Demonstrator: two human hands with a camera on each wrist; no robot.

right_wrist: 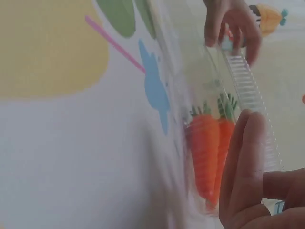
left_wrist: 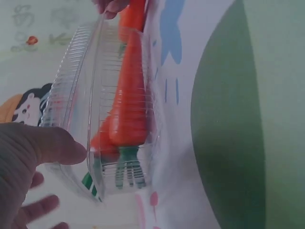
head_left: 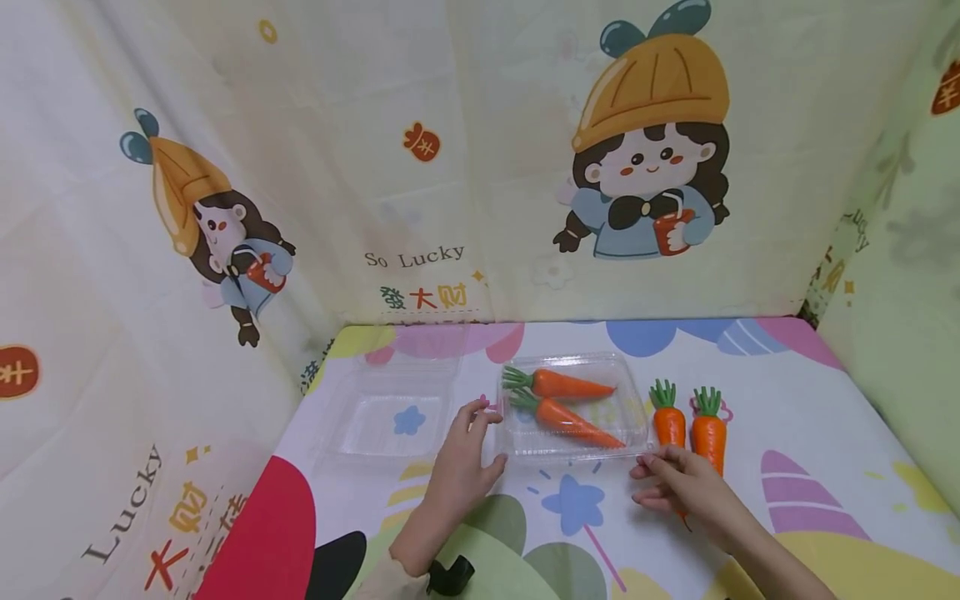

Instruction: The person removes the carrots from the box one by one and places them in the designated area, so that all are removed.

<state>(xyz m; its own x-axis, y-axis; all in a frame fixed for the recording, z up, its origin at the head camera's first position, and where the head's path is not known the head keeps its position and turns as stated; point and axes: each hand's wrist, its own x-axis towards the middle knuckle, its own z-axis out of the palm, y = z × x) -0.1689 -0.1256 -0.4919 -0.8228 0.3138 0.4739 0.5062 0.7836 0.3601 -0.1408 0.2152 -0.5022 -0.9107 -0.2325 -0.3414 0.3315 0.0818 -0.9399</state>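
Note:
A clear plastic box [head_left: 573,450] with its lid down lies in front of me, holding two orange carrots [head_left: 573,383] with green tops. My left hand [head_left: 465,454] is at the box's left end. Its thumb [left_wrist: 66,148] touches the rim near the front corner, and the other fingers are spread apart. At the front right corner, my right hand [head_left: 686,479] pinches the rim between thumb and fingertips; two of its fingers [right_wrist: 245,162] look nearly straight in the right wrist view. Two loose carrots [head_left: 669,423] lie beside the box, their lower parts partly hidden by the right hand.
Left of the box stands another clear plastic box [head_left: 337,425], open, its lid folded back towards the wall. The table [head_left: 795,417] has a bright printed cover. Patterned cloth [head_left: 495,167] hangs behind it and on both sides.

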